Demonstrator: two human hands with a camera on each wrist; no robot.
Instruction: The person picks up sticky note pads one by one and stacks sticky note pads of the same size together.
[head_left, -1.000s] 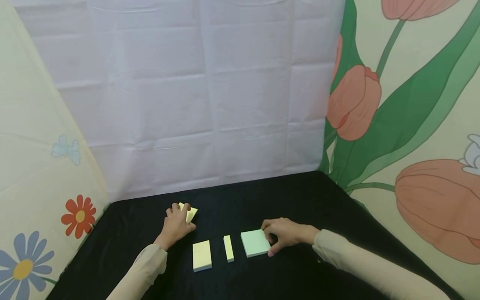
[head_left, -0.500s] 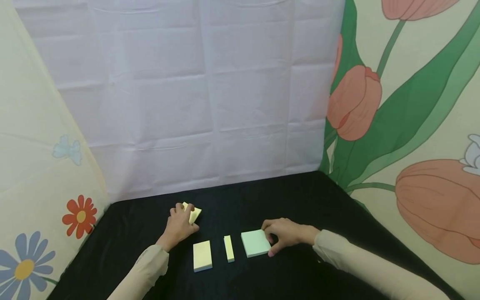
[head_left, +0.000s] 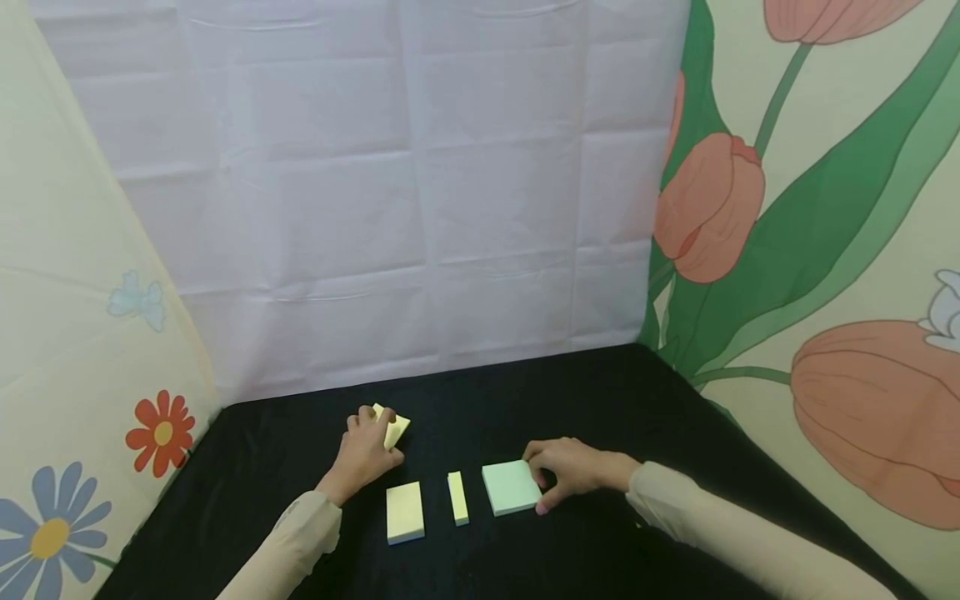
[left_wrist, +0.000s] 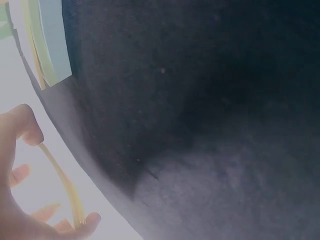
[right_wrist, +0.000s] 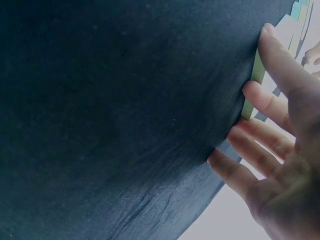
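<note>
My left hand (head_left: 367, 450) pinches a small yellow sticky note pad (head_left: 397, 429) at the back left, tilted between thumb and fingers. In the left wrist view the held pad shows edge-on as a thin, slightly bowed strip (left_wrist: 65, 185). On the right, my right hand (head_left: 570, 467) holds a square pale green sticky note pad (head_left: 510, 487) by its right end, thumb at the near corner and fingers at the far one. The right wrist view shows the fingers (right_wrist: 252, 92) spread along that pad's green side (right_wrist: 258, 70).
Between the hands lie a rectangular yellow sticky note block (head_left: 405, 510) with a bluish lower edge and a narrow yellow pad (head_left: 457, 497), roughly in a row with the green one. A black cloth (head_left: 480, 408) covers the table; a white sheet (head_left: 420, 208) hangs behind.
My left hand has shifted a little to the right with the small yellow pad in it. The right hand and the green pad have stayed in place.
</note>
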